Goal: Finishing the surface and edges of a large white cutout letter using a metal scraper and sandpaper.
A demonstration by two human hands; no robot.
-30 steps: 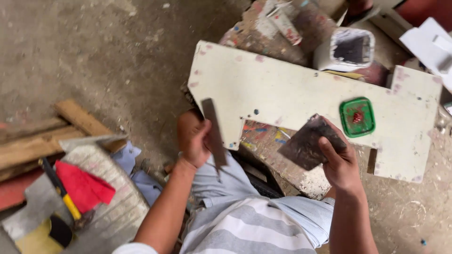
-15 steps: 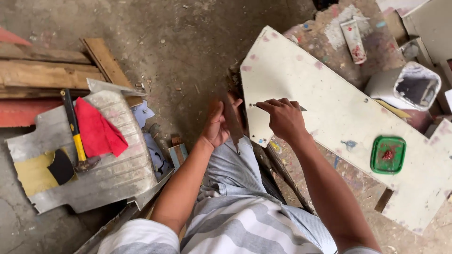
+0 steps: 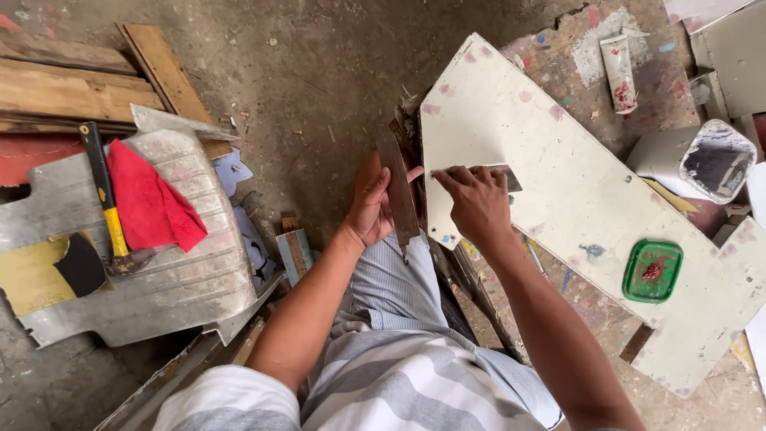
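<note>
Where the cream-painted panel (image 3: 574, 199) slopes across the right half of the head view, two bare hands at its left edge. Right hand (image 3: 476, 203) pressed palm-down on the panel, fingers (image 3: 459, 177) curled shut over a flat metal scraper blade (image 3: 504, 174), blade lying flat against the paint and poking out past the knuckles to the right. Left hand (image 3: 373, 203) just beside it, off the panel's edge, grip closed around a second scraper (image 3: 397, 195), a long dark rusty strip held upright along the palm, thumb over its front. Hands near each other, not touching.

On the panel: pink and grey filler spots, and toward its lower right a green lid (image 3: 653, 271) with a red smear inside. Beyond the panel's upper edge, a squeezed tube (image 3: 619, 70) lying on stained ground, and a white tub (image 3: 710, 164) with dark paste at the right.

On the left, a dented sheet-metal part (image 3: 171, 271) lying on the concrete floor (image 3: 319, 72), carrying a red cloth (image 3: 148, 199), a hammer (image 3: 112, 215) with black and yellow handle, and a yellow sanding sheet (image 3: 32, 275). Wooden planks (image 3: 72, 84) behind it, well apart from the hands. Below, striped grey clothing and both forearms reaching up into frame.
</note>
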